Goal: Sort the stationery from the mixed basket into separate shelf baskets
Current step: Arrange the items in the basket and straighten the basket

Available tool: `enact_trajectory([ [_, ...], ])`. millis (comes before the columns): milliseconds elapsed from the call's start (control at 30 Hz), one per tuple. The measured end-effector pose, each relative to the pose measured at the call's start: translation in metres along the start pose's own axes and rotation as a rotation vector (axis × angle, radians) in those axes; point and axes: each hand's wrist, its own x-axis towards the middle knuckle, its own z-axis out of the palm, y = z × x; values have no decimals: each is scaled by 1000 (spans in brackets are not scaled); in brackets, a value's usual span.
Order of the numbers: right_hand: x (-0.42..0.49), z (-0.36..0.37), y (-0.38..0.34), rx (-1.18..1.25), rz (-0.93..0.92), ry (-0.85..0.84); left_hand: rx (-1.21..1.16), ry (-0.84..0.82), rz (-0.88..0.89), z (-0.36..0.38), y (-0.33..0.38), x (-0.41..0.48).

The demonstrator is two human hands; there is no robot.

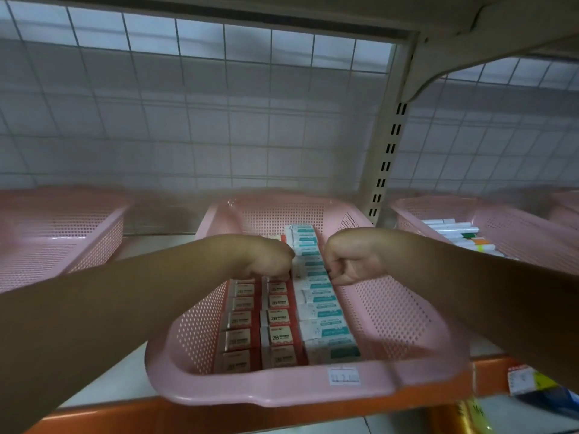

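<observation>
Erasers (pixel 322 311) lie in rows in the basket (pixel 391 308), where left hand (pixel 266 258) and right hand (pixel 354 258) curl fingers down either side of the teal row, apparently pinching it.

Centre basket (pixel 282 393) on shelf (pixel 103 383). Inside: 2B eraser rows (pixel 279 317) on 9 o'clock side, boxed row (pixel 326 317) touching at 3. Left basket (pixel 62 239) at 9; right basket (pixel 501 220) w/ markers (pixel 454 228) at 3, upright (pixel 388 151) btwn. Wire grid (pixel 188 120) behind, 12.
</observation>
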Motion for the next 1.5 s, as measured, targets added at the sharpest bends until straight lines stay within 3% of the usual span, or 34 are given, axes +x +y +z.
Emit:
enact_trajectory([
  [167, -26, 0, 4, -134, 122, -109, 57, -26, 19, 4, 4, -18],
  [433, -40, 15, 15, -191, 31, -61, 81, -19, 37, 14, 2, -32],
  [633, -61, 16, 21, -577, 83, -45, 177, -31, 28, 24, 9, -44],
  [933, -70, 17, 29, -675, 65, -75, 282, -25, 56, 33, 11, -54],
  [1133, -73, 19, 32, -585, 81, -83, 114, -69, 89, 35, -6, -49],
  [1233, -70, 19, 25, -703, 109, -91, 109, -124, 99, 28, -12, -47],
  [1333, -65, 26, 10, -963, 17, 42, 183, 5, 88, 7, -19, -45],
  [1433, -45, 28, -3, -1030, -117, 260, 387, 215, 72, -8, -24, -38],
  [1500, -31, 29, -9, -1053, -138, 348, 545, 261, 1, -7, -23, -29],
])
